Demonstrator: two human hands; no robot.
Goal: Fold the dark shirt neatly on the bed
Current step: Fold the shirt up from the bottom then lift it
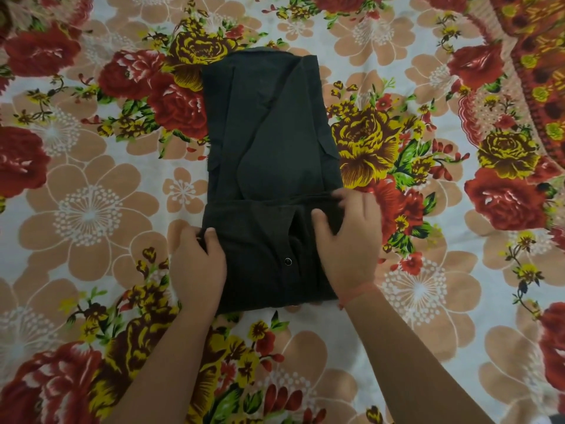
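Note:
The dark shirt (269,142) lies on the flowered bed sheet (91,209) as a long narrow strip, its sides folded in. Its near end is doubled over toward the far end, and a metal snap (288,261) shows on that flap. My left hand (198,264) grips the flap's left edge, thumb on top and fingers tucked under. At the flap's right top corner, my right hand (348,240) holds the cloth with thumb and fingers curled round it. A thin thread band circles my right wrist.
The sheet with red, yellow and peach flowers spreads on all sides of the shirt. A second cloth with an orange and red pattern (538,56) lies at the far right corner.

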